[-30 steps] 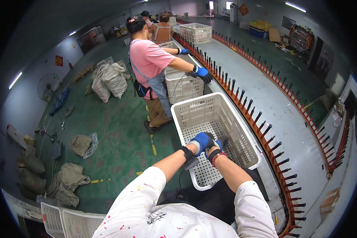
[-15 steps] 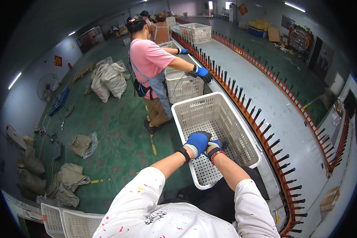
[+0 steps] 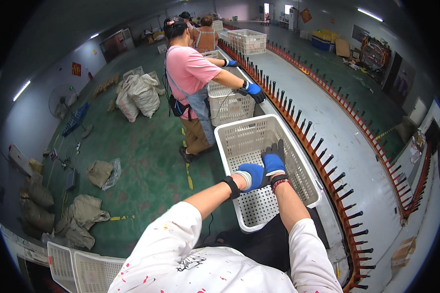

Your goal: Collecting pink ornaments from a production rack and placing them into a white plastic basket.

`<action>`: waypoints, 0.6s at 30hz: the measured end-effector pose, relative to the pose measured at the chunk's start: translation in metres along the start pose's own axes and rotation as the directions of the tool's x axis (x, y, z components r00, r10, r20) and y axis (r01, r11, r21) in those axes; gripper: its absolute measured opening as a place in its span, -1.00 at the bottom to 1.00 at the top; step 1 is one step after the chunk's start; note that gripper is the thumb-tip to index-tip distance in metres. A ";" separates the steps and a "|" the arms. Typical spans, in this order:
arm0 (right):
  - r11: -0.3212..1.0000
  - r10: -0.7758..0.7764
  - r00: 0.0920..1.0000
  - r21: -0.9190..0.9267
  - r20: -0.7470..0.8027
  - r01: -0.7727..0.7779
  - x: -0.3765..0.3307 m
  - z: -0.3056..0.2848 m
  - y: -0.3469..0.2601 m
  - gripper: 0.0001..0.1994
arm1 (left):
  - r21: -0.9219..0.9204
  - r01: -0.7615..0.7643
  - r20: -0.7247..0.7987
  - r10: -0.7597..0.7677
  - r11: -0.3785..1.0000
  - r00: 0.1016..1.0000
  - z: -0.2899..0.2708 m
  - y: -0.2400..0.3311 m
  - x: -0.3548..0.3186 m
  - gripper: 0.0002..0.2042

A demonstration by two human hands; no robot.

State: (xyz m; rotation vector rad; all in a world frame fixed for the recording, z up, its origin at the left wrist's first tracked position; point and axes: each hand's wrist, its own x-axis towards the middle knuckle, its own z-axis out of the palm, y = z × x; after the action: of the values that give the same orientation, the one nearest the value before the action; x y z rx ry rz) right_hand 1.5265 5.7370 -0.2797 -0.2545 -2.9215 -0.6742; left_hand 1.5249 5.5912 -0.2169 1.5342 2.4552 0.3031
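Note:
Both my hands wear blue gloves and hover over an empty white perforated plastic crate [image 3: 248, 136] that stands in front of me beside the line. My right hand [image 3: 275, 159] is held up with its dark-tipped fingers stretched out and apart. My left hand [image 3: 253, 176] is curled against the right glove at the wrist, pinching its cuff just above a red bead bracelet. Neither hand touches the crate.
A co-worker in a pink shirt and apron [image 3: 193, 78] stands just ahead, gloved hands at another white crate [image 3: 229, 106]. A rail of red-and-black pegs [image 3: 327, 163] runs along the right. Filled sacks [image 3: 138, 94] and crumpled bags [image 3: 83, 215] lie on the green floor; stacked crates [image 3: 76, 268] sit lower left.
My right hand has lifted and straightened its fingers over the crate. My left hand has stayed curled at the right wrist. The co-worker has barely moved.

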 end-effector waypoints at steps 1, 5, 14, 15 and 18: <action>0.995 -0.027 0.988 0.088 -0.151 0.041 0.004 -0.003 0.004 -0.74 | 0.055 -0.067 -0.049 0.070 0.996 0.996 -0.006 0.003 -0.003 -0.68; 0.957 -0.084 0.825 0.186 -0.558 0.222 0.016 -0.010 0.018 -0.82 | 0.139 -0.201 -0.182 0.224 0.970 0.958 -0.039 0.016 -0.001 -0.75; 0.822 0.400 0.725 0.569 -0.561 -0.014 0.026 -0.045 0.041 -0.57 | -0.003 -0.269 -0.290 0.257 0.963 0.922 -0.055 0.005 0.025 -0.80; 0.750 0.450 0.706 0.661 -0.547 0.034 0.034 -0.040 0.047 -0.60 | -0.029 -0.279 -0.299 0.258 0.960 0.919 -0.052 0.004 0.032 -0.80; 0.672 0.478 0.600 0.707 -0.641 0.220 0.046 -0.059 0.046 -0.66 | -0.136 -0.253 -0.245 0.215 0.958 0.945 -0.071 0.007 0.024 -0.77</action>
State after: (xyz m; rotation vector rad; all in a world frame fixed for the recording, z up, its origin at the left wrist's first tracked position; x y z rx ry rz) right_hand 1.4953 5.7580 -0.2003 -0.0502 -1.9797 0.4138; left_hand 1.4994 5.6118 -0.1490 1.8081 2.3341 0.7470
